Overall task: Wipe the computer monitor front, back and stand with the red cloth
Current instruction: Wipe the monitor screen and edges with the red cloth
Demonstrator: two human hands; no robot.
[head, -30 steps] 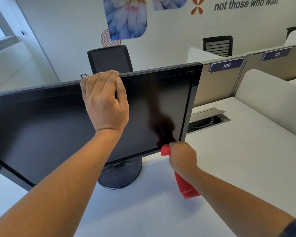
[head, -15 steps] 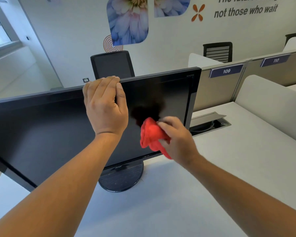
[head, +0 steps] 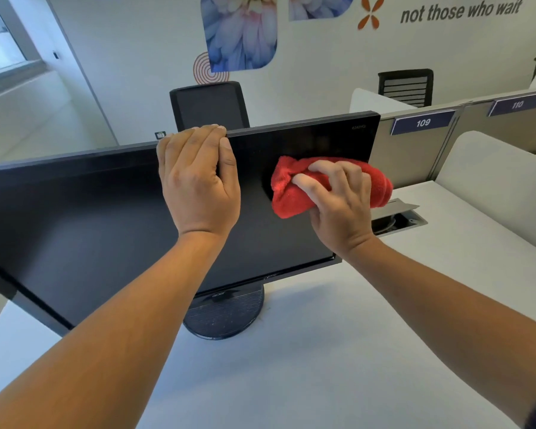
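Note:
A black computer monitor (head: pixel 90 230) with a dark screen stands on a round black stand (head: pixel 226 317) on a white desk (head: pixel 322 351). My left hand (head: pixel 198 187) grips the monitor's top edge near its middle, fingers curled over the back. My right hand (head: pixel 341 205) holds a bunched red cloth (head: pixel 291 193) and presses it against the upper right part of the screen. The back of the monitor is hidden.
An open cable hatch (head: pixel 396 216) is set into the desk right of the monitor. Grey partitions with labels 109 (head: pixel 423 122) and 110 (head: pixel 517 104) run behind. A black office chair (head: pixel 209 105) stands behind the monitor, another chair (head: pixel 407 86) farther right.
My right hand has lifted the red cloth from the monitor's lower right corner up onto the upper right of the screen. My left hand has stayed on the top edge.

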